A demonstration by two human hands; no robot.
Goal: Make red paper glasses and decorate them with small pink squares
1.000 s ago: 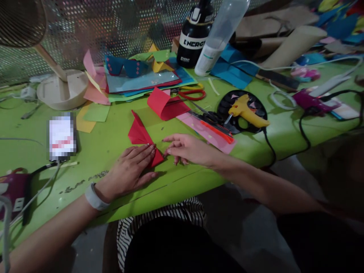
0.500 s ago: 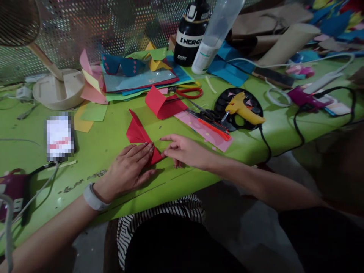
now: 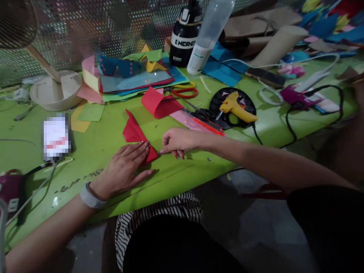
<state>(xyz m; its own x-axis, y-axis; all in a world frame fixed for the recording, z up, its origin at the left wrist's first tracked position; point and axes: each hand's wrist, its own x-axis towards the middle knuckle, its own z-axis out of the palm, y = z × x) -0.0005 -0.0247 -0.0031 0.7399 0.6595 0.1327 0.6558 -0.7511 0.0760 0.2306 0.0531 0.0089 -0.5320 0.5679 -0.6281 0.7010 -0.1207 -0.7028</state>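
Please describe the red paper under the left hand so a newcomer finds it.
On the green table, find the left hand with the grey wristband. It rests on a folded red paper, pointed and creased, unlike the curled red sheet beyond it.

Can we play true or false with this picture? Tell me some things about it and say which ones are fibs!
1. The left hand lies flat on the folded red paper. True.
2. The right hand is holding the black bottle. False: it is beside a corner of the folded red paper, and the bottle stands at the back of the table.
3. The glue gun is blue. False: it is yellow.
4. A pale band is around the left wrist. True.
5. The clear bottle is next to the black bottle. True.
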